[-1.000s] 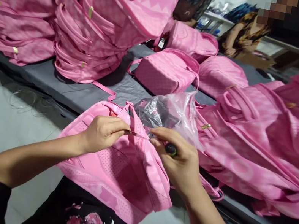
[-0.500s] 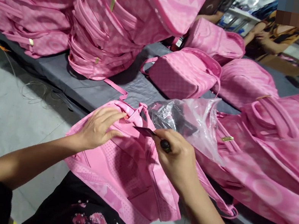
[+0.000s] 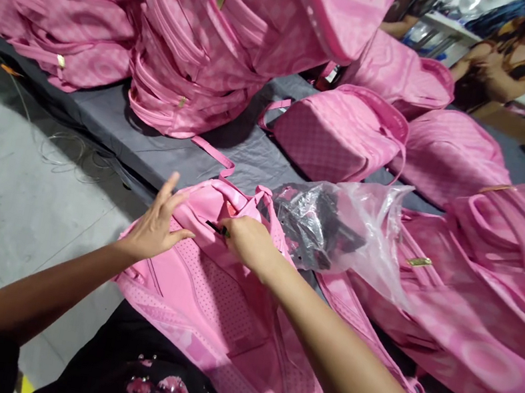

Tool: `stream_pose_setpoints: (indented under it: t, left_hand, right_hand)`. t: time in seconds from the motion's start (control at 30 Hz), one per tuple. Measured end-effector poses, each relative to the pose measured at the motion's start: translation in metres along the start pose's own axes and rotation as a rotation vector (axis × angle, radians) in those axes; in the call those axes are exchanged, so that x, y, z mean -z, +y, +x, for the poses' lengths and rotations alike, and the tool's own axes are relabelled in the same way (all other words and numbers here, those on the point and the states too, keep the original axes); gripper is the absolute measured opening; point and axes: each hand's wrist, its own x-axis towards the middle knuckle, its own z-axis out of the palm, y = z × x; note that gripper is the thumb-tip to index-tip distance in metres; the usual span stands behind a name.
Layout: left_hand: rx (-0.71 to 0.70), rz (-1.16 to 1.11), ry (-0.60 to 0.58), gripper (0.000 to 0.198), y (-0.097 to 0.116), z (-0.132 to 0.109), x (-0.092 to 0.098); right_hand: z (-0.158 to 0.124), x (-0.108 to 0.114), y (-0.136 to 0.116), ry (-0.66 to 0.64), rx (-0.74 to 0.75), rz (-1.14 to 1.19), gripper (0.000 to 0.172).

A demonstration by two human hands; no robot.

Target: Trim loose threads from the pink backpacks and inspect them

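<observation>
A pink backpack (image 3: 207,281) lies with its dotted back panel up, between the table's edge and my body. My left hand (image 3: 158,225) rests at its upper left side, fingers spread, holding nothing. My right hand (image 3: 247,241) is closed around a small dark-bladed knife (image 3: 210,225), which touches or nearly touches the pink fabric near the top. Most of the knife is hidden by my fingers. A red tag (image 3: 230,210) shows just above them. Beside the backpack, a clear plastic bag (image 3: 319,220) holds dark pieces.
Tall stacks of pink backpacks (image 3: 197,49) stand at the left and centre of the grey-covered table (image 3: 103,121). More pink bags (image 3: 339,132) sit farther back, and others (image 3: 503,300) lie at the right. Across the table is another person's arm (image 3: 502,76).
My right hand has moved left and down onto the backpack with the knife. My left hand has drawn slightly left, and its fingers have lifted and spread. The view has shifted a little.
</observation>
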Motion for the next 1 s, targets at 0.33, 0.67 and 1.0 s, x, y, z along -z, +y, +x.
stream_pose_setpoints:
  t: [0.33, 0.67, 1.0]
  left_hand:
    - [0.285, 0.027, -0.163, 0.080, -0.020, -0.005, 0.001]
    - [0.263, -0.018, -0.166, 0.069, -0.024, -0.004, 0.006]
    - [0.255, -0.012, -0.180, 0.071, -0.018, 0.002, 0.004]
  right_hand:
    - [0.002, 0.012, -0.024, -0.030, 0.012, -0.091, 0.028]
    - [0.052, 0.003, -0.030, 0.186, 0.106, 0.365, 0.020]
    - [0.056, 0.006, -0.022, 0.200, -0.126, 0.628, 0.017]
